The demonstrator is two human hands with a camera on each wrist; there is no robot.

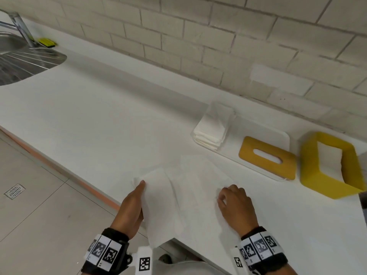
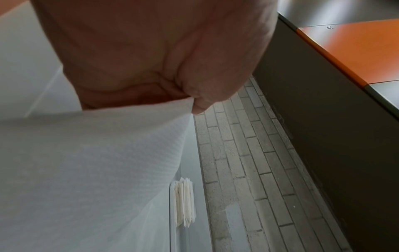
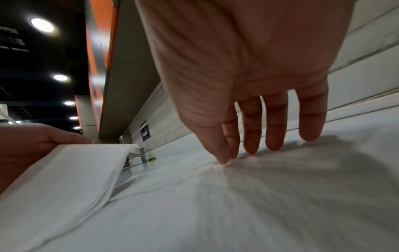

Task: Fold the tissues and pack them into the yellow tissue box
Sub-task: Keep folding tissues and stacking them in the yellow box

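Lay the lifted left edge of the tissue (image 1: 192,197) over toward 3 o'clock, edge on edge, then rub flat on the bench (image 1: 111,120). Pinched tight at 9 o'clock by the left hand (image 1: 131,209). Nipped at 3 o'clock by the right hand (image 1: 236,207), thumb and first finger together, other fingers (image 3: 274,133) nearly straight. Yellow tissue box (image 1: 321,181) away at 2 o'clock, on its side.

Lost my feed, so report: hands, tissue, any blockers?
Left hand pinches the tissue, left edge raised. Right hand pinches its right side on the counter. Yellow tissue box lies open, lid off. Nothing blocking the box.
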